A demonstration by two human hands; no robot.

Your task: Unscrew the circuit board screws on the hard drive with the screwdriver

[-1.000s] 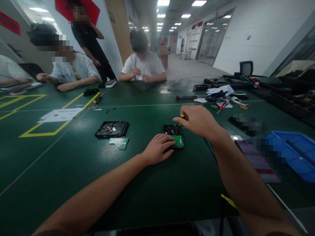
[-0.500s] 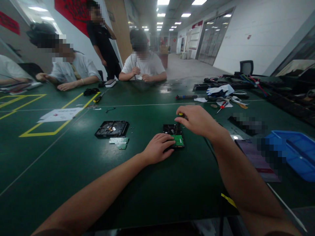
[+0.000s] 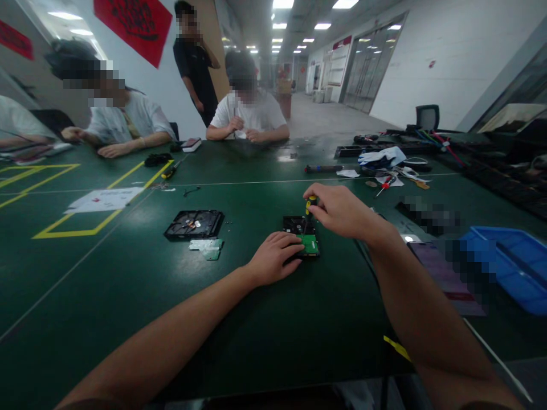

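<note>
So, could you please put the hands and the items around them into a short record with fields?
Left hand: resting on a hard drive with a green board
Right hand: gripping a yellow-and-black screwdriver, shaft pointing down at that drive
Farther left: second drive, loose circuit board nearer the wearer
Far right: blue tray

I hold a slim screwdriver with a yellow-and-black handle (image 3: 311, 204) almost upright, leaning slightly, its thin dark shaft pointing down at the drive — whether the tip sits in a screw is too small to tell. The flat, black rectangular hard drive (image 3: 293, 224) lies on the green tabletop (image 3: 256, 205), its near left side covered by me — a green circuit board (image 3: 310, 244) with a pale label fills its near half.
</note>
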